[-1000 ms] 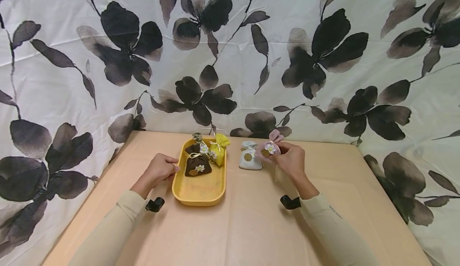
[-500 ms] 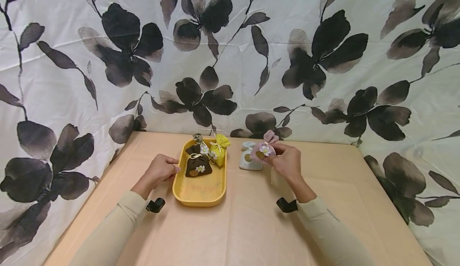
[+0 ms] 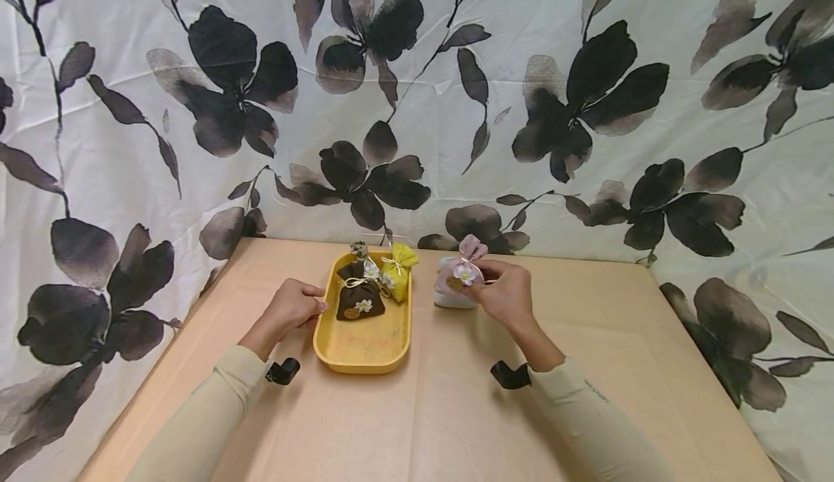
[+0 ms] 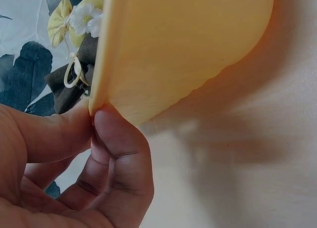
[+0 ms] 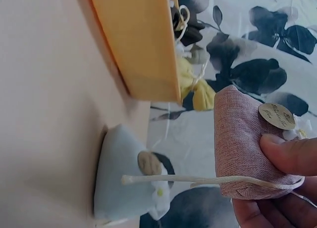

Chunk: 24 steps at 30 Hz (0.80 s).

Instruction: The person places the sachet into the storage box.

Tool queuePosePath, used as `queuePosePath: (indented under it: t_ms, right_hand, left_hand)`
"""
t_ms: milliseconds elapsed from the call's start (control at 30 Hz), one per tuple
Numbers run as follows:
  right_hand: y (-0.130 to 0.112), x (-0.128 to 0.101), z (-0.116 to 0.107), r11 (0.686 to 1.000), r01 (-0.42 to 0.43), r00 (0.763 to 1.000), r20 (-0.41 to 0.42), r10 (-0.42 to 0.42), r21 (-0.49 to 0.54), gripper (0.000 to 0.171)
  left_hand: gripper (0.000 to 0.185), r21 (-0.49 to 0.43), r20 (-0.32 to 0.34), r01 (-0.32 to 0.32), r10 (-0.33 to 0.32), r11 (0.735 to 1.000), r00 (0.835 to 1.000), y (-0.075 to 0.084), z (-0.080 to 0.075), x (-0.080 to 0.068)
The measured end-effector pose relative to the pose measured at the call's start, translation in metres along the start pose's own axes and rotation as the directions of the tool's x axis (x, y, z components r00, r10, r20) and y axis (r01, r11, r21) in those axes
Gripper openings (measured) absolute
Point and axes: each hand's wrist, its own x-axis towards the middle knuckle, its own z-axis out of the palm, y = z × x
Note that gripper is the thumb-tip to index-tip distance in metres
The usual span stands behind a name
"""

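My left hand (image 3: pixel 295 307) pinches the left rim of a yellow tray (image 3: pixel 361 355) between thumb and fingers, plain in the left wrist view. In the tray's far half sit a dark brown pouch (image 3: pixel 357 305), a yellow pouch (image 3: pixel 399 272) and a greyish pouch partly hidden between them. My right hand (image 3: pixel 507 295) holds a pink drawstring pouch (image 5: pixel 240 139) with a white flower and round tag, lifted above the table. Behind it a pale blue-white pouch (image 5: pixel 119 178) stands on the table, mostly covered in the head view.
The tray and pouches are on a table (image 3: pixel 443 409) with a light tan cover. A white cloth with dark flowers (image 3: pixel 417 106) hangs at its back and sides. Each wrist wears a small black camera (image 3: pixel 283 371).
My right hand has carried the pink pouch leftward, so it now covers more of the pale pouch. The left hand and tray stay nearly still.
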Motion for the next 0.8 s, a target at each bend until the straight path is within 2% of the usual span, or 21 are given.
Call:
queuePosePath:
  t_ms: [633,800]
  right_hand:
    - [-0.032,-0.008,0.031,0.997,0.048,0.995,0.086,-0.053,0.058,0.034]
    - [-0.04,-0.01,0.04,0.994,0.085,0.989,0.115,-0.092,0.07,0.034]
  left_hand:
    - [0.044,-0.017,0.015,-0.016,0.016,1.0,1.0,0.001,-0.001,-0.001]
    - [0.044,-0.022,0.009,-0.005,0.005,1.0,1.0,-0.001,0.0,0.001]
